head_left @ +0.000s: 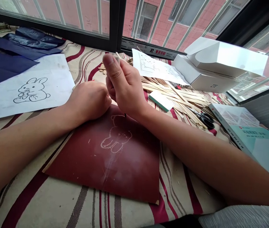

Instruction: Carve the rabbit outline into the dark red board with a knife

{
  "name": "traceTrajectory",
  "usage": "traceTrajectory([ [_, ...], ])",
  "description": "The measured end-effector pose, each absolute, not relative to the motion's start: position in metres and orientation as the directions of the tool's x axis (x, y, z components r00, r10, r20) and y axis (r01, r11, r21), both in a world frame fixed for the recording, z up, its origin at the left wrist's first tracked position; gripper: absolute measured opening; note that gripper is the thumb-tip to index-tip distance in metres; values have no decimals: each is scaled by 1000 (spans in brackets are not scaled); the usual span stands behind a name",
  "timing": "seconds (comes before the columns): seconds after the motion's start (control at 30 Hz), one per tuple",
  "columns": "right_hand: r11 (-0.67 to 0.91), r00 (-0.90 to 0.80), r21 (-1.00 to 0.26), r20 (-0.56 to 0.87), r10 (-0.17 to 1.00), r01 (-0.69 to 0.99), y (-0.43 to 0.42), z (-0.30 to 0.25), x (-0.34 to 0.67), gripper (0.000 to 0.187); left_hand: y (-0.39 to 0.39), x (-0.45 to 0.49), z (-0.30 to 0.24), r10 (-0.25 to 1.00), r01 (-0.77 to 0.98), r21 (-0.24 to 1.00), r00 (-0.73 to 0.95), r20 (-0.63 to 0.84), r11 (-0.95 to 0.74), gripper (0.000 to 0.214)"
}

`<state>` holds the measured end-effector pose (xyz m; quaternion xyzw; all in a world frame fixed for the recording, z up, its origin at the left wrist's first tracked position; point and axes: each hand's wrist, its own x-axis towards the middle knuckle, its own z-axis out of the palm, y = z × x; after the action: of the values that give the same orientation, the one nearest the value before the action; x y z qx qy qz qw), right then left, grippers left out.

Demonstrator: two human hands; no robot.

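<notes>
Right hand (125,85) is pinched closed on a thin stylus (125,114). The pale top end sticks up past my thumb, and the dark tip shows below my palm, right over the dark red board (127,167). Can't tell if the tip touches it. The tip sits at the top of a pale scratched outline (115,136) of a cartoon animal.

Left hand (89,101) is a clenched fist, resting at the board's upper edge just beside my right hand. Can't tell if it holds anything.

Board lies flat on the worktop (129,209), which is covered in red-and-brown striped cloth. A wooden strip (57,152) runs along the board's left edge. Window frame (115,25) runs along the back, brick building (96,15) outside.

Left of my fist: white sheet (53,95) with a black rabbit drawing (31,91), and dark blue carbon paper (6,68) partly on top of it. Right of my wrist: pile of thin wooden strips (181,98) with a green-and-white block (160,100) and black scissors (206,120) on it. Behind those, a sketched paper sheet (158,66) and an open white box (210,66). Book (243,136) lies far right, just beyond my right forearm.
</notes>
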<state>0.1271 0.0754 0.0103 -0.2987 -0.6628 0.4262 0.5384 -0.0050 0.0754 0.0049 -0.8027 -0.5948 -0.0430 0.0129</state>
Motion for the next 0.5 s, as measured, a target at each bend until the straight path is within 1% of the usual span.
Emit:
traceTrajectory([
  [0.07, 454, -345, -883, 466, 815, -118, 79, 8, 127, 60, 76, -5, 3, 948, 953, 41, 292, 128, -300, 52],
  [0.1, 418, -399, -892, 451, 798, -172, 81, 7, 127, 60, 76, -6, 2, 945, 952, 41, 296, 141, -305, 52],
  [0.2, 216, -494, -906, 384, 780, -364, 84, 8, 128, 60, 77, -6, 0, 942, 949, -2, 313, 119, -315, 48],
  [0.27, 101, -528, -894, 345, 776, -437, 85, 11, 128, 63, 78, -7, -1, 942, 948, -21, 319, 102, -319, 46],
  [0.4, -34, -617, -900, 270, 739, -434, 85, 16, 130, 61, 80, -10, -3, 933, 939, -25, 344, 108, -344, 46],
  [0.47, -34, -641, -907, 269, 719, -419, 83, 16, 130, 60, 81, -10, -3, 926, 934, -31, 358, 124, -356, 45],
  [0.5, -8, -628, -910, 279, 727, -414, 82, 16, 129, 61, 80, -9, -2, 927, 935, -39, 354, 124, -352, 44],
])
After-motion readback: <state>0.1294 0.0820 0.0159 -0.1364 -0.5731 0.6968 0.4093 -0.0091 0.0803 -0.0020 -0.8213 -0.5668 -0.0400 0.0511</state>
